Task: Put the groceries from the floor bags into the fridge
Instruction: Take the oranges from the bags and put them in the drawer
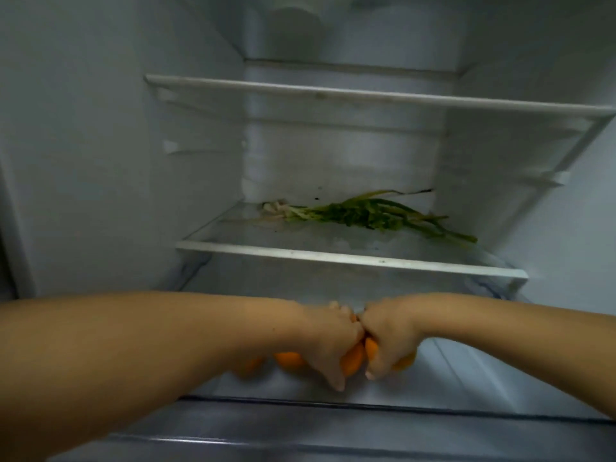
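Observation:
Both my hands reach into the open fridge, low down, side by side and touching. My left hand [328, 341] is closed around an orange carrot [351, 361]. My right hand [388, 338] grips another orange carrot [405, 361]. More orange pieces [288, 360] lie behind my left wrist on the lowest glass shelf [433, 371]. One level up, a bunch of green leafy stalks [363, 213] lies along the back of the middle shelf [350, 256].
An upper shelf [366, 95] spans the fridge with nothing on it. White side walls close in at left and right. A dark drawer front [300, 428] runs along the bottom edge below my arms.

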Tool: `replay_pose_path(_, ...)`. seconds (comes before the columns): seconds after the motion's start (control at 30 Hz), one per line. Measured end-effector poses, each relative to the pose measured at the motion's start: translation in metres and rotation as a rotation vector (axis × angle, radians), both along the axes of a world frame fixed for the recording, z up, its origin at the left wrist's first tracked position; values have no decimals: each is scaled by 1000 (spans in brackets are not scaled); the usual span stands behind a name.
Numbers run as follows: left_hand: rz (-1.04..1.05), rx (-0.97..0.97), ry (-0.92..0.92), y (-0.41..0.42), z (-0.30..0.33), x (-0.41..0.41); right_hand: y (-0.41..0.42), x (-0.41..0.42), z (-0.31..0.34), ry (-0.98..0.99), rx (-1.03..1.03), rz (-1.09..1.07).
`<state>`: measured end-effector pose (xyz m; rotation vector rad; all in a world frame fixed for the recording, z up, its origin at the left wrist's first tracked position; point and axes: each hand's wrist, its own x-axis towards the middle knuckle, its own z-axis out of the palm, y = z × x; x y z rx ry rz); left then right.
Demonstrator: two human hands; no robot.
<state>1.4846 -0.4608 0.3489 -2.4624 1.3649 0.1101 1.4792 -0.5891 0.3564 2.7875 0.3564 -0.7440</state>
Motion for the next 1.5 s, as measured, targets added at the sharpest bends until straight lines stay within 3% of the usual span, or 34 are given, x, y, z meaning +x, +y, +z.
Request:
replay_pose_path(0.23,-63,182,-59,-4,-21,-4,17,-19,-4,-1,-229,96)
replay_pose_path(0.37,-33,175,-32,-4,-17,-5,13,-11,-3,42,-138,39)
replay_pose_path(0.5,-1,104,41,-4,6,-4,3,-7,17,92,165,-238)
replay_pose_path(0.73,236,7,181,13,71,-6,-10,-45,65,-257,320,-372)
replay_pose_path(0.97,187,-232,-94,42,120,-45,1,-108,94,-595,202,-257)
replay_pose_path(1.07,156,-447,-211,58,119,-72,14,-131,97,-748,170,-219)
replay_pose_path(1.17,180,-640,-176,79,103,-94,24,-146,93,-770,178,-208)
replay_pose_path(1.37,219,-803,-217,129,85,-146,50,-186,85,-958,288,-148)
replay_pose_path(1.5,293,-804,-250,156,80,-188,72,-225,86,-1036,294,-72)
